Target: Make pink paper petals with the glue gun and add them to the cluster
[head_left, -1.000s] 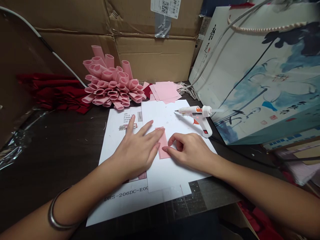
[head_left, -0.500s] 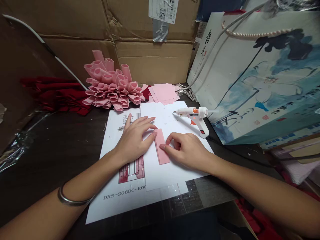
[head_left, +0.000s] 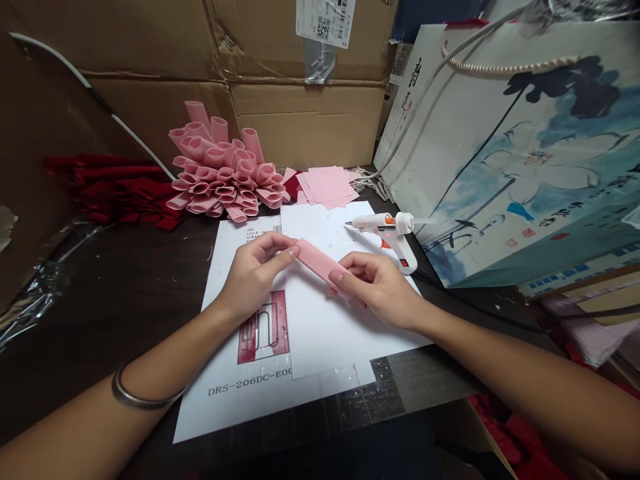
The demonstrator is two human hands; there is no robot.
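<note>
Dark table [head_left: 125, 280] carries white paper sheets [head_left: 325, 327] below a pink strip [head_left: 320, 263], pinched at each end between fingers and thumb of the left hand [head_left: 253, 280] and right hand [head_left: 380, 287], which holds it up off the paper, with a glue gun [head_left: 385, 228] lying just beyond.

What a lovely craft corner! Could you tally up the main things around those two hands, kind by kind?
Bare hands: 2 (left hand, right hand)
Pink paper strip: 1
White hot glue gun: 1
Pink rolled-paper flower: 1
Silver bangle: 1
White paper gift bag with painted flower: 1
Total: 7
</note>
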